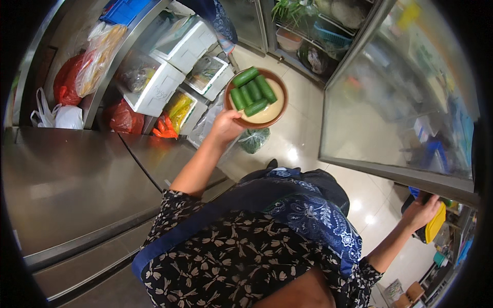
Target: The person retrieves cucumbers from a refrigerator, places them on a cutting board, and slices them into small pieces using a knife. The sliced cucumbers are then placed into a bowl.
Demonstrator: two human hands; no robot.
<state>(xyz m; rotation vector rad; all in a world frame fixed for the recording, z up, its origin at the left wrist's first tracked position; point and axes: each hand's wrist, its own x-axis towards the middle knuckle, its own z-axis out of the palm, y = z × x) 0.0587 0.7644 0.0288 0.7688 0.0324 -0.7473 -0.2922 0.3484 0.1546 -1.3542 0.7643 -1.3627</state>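
Observation:
My left hand (226,126) grips the near rim of a round brown bowl (284,101) with a cream inside. Several green cucumber pieces (253,91) lie in the bowl, mostly towards its left side. Far to the right, my right hand (421,212) is at the lower frame of an open glass door (400,177), its fingers closed around the edge or something dark there; the fingertips are partly hidden. The door's glass pane (369,111) stands between the bowl and the right side of the view.
White foam boxes (154,92) of bagged produce are stacked at left beside a steel counter (77,165). A bag of greens (254,140) lies on the tiled floor below the bowl. Refrigerator shelves (304,38) with vegetables and baskets stand ahead. Another person's patterned clothing (225,23) shows at the top.

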